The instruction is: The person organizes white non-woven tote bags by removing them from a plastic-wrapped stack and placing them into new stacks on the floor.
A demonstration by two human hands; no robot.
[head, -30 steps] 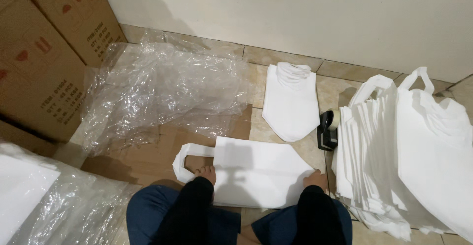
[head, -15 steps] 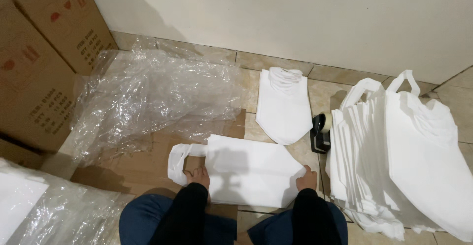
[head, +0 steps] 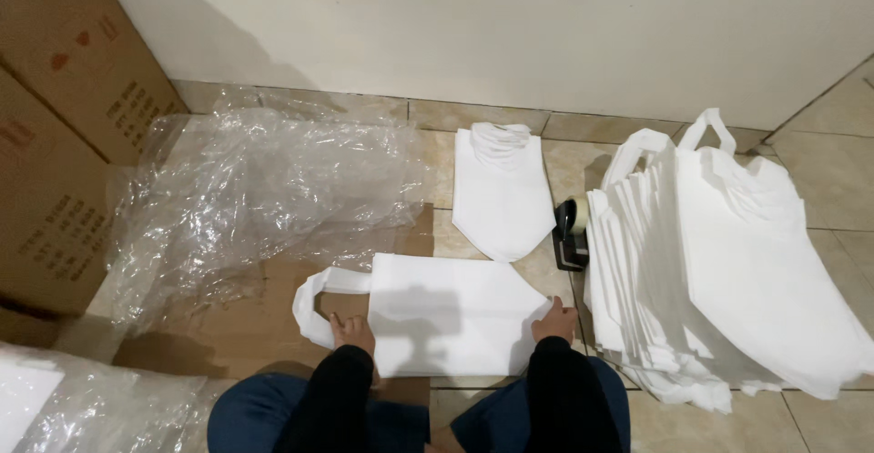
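Left hand: the left hand [head: 352, 333] lies flat, fingers spread, on the handle end of a white fabric bag [head: 446, 312], beside its loop handle [head: 314, 303]; it presses but grips nothing.
Right hand: the right hand [head: 555, 319] rests on the bag's opposite, tapered end, fingers curled loosely over the edge; whether it pinches the cloth cannot be told.
Bag in hand: lies flat on the floor [head: 819, 157] directly in front of the person's knees, partly over a sheet of brown cardboard [head: 246, 325].
Change since the earlier views: the bag's tapered end was pointed and lifted a second ago; it now lies squarer and flatter, and both hands have closed in to its two ends. This suggests smoothing or folding is well advanced.
Folded bag: one folded white bag [head: 496, 189] lies near the wall, well apart from the hands.
Stack: a fanned pile of unfolded white bags [head: 728, 262] occupies the floor at the right.
Tape dispenser: a dark tape dispenser [head: 571, 234] stands between the folded bag and the pile.
Surroundings: crumpled clear plastic sheet [head: 264, 189] at left; cardboard boxes [head: 64, 116] along the left edge.
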